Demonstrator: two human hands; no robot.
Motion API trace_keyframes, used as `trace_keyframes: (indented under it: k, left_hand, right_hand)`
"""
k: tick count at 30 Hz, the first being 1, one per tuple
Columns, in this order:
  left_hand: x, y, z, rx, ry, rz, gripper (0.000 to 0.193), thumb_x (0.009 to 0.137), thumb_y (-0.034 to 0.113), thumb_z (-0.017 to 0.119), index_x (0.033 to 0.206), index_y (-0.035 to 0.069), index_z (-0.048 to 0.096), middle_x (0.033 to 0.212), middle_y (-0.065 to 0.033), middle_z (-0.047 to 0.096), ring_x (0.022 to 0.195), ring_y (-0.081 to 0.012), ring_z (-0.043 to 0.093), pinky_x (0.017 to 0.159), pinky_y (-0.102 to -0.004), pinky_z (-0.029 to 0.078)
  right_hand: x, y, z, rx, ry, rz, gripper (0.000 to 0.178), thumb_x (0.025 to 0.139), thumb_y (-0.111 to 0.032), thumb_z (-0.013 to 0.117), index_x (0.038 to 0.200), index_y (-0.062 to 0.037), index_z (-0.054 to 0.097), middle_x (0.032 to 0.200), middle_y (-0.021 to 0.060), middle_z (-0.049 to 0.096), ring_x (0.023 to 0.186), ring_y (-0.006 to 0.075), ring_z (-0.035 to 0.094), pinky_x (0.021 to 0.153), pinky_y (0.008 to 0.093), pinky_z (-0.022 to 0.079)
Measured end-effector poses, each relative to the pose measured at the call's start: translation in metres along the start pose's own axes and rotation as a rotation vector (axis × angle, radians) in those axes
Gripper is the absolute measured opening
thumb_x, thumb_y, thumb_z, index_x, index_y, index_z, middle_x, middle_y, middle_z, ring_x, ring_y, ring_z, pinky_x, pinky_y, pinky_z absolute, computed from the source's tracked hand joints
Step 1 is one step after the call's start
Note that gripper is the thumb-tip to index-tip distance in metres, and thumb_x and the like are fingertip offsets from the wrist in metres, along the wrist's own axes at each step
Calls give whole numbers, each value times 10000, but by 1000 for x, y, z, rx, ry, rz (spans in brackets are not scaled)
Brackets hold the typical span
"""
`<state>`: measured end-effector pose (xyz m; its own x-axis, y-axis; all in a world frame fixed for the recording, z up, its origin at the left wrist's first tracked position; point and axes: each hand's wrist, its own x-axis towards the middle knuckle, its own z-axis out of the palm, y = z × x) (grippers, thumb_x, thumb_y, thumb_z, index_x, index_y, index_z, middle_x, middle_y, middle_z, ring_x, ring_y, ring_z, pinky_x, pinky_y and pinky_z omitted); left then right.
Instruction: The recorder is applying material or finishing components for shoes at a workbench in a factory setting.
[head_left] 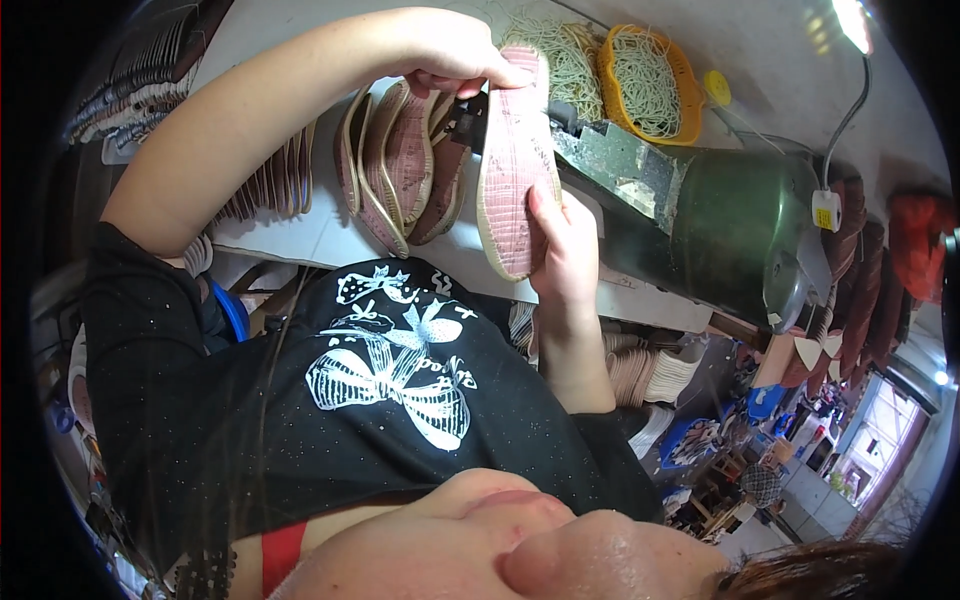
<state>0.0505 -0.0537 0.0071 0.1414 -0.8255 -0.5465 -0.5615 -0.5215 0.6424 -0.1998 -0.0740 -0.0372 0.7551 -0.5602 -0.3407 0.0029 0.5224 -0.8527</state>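
Note:
A pink patterned shoe sole [512,150] with a beige stitched rim is held up lengthwise between my hands, in front of the green machine's narrow arm. At its far end my left hand [450,48] grips it, thumb lying on the pink face and fingers curled. My right hand [567,245] is closed on its near right edge, with the thumb on the face and the other fingers mostly hidden. Just left of it, several similar pink soles [408,150] lie in a loose pile on the white table [285,240]. A dark machine part [466,122] shows between pile and sole.
The green machine [740,220] fills the right side of the table. Behind it stands a yellow basket [690,95] of pale cord, beside a loose cord heap [555,60]. More soles stand in a row [280,180] at left. A lamp [855,25] shines at upper right.

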Motion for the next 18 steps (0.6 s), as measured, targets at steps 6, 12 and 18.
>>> trace_keyframes:
  k: [6,12,18]
  left_hand:
    - [-3,-19,1,-141,206,6,548,841,539,558,550,74,559,400,29,368,341,-86,346,343,-248,265]
    - [-73,-26,40,-818,257,339,346,929,254,542,1164,4,503,924,-42,625,792,-64,591,693,-211,478]
    - [-100,-24,90,-1107,621,624,293,923,139,539,1162,-17,476,935,-90,637,798,-79,603,708,-226,475]
  right_hand:
    - [19,-1,33,127,-21,-38,325,933,-197,537,1091,87,550,976,99,642,829,132,620,745,259,486]
    - [-15,1,77,-123,-99,-169,220,900,-178,614,984,25,622,856,-4,622,778,42,537,720,208,455]
    - [-3,-10,80,-526,4,-464,286,718,-122,788,891,-13,588,814,22,604,674,73,555,610,214,472]
